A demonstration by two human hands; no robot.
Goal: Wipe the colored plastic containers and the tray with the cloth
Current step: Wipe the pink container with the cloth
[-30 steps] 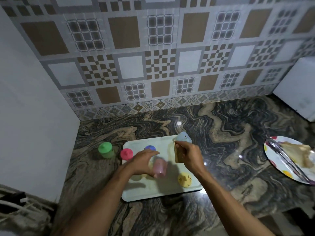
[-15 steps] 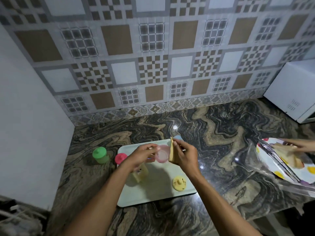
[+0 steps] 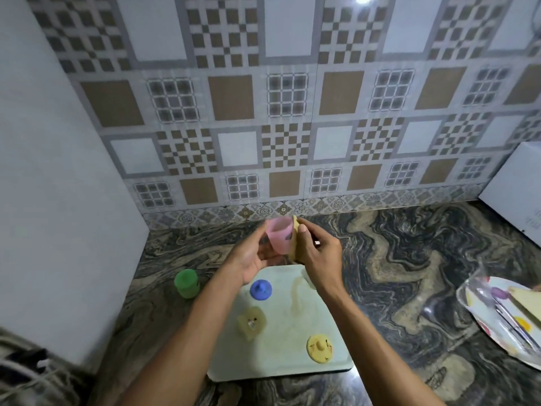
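**Pink cup held up against the cloth, above the tray**

Nearest the camera, two bare forearms reach forward over a pale tray [image 3: 281,370] lying on the dark, swirled stone counter [image 3: 409,259]. On the tray's near right part sits a yellow lid [image 3: 319,348], flat with a small knob. To its left stands a yellow container [image 3: 251,322], slightly blurred. Farther back on the tray is a blue lid [image 3: 260,290]. Off the tray, to its left on the counter, stands a green container [image 3: 186,283] with its lid on.

Above the tray's far edge, both hands meet. The left hand [image 3: 251,256] cups a translucent pink container [image 3: 280,234] from below and the side, fingers curled around it, its open mouth tilted up. The right hand [image 3: 316,256] pinches a folded yellowish cloth [image 3: 295,244], thumb on top, and presses it against the pink container's right side.

At the right edge of the frame, a patterned plate [image 3: 491,326] rests on the counter, carrying metal tongs [image 3: 509,317] and a pale slab of food [image 3: 527,303]. Beyond the hands, the counter runs to a patterned tile backsplash [image 3: 287,112], with a white appliance [image 3: 515,189] at the far right.
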